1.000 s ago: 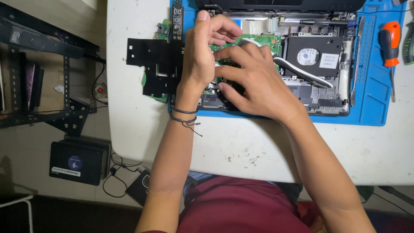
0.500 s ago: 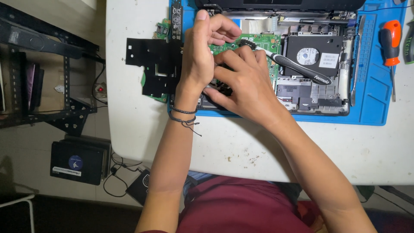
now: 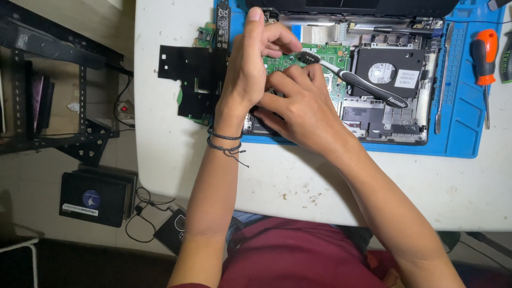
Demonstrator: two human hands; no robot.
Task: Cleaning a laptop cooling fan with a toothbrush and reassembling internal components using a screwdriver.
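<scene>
A: While both hands crowd the middle, start with the big things. What carries it all?

B: A white bench (image 3: 176,154), with a blue rubber work mat (image 3: 458,128) on it. On the mat lies an opened laptop base (image 3: 394,114), its green circuit board (image 3: 330,64) and black drive bay bare. A flat black metal bracket (image 3: 186,69) juts off the mat's left edge.

A: And the hands?

B: The left hand (image 3: 250,69) stands on edge over the board, fingers curled, though I cannot tell whether its grip closes on anything. The right hand (image 3: 301,109) has its grip clamped on a dark toothbrush with a grey handle (image 3: 357,82), bristles down on the board, handle slanting out to the right.

A: How would that brush handle?

B: Light and stiff, I'd judge, with soft bristles. Hold it near the neck, as here, for control. The board looks fragile, so little pressure.

A: Anything different from half a second ago?

B: The brush head has slid left along the board, and the handle lies flatter. An orange-handled screwdriver (image 3: 484,50) at the right has not moved.
</scene>
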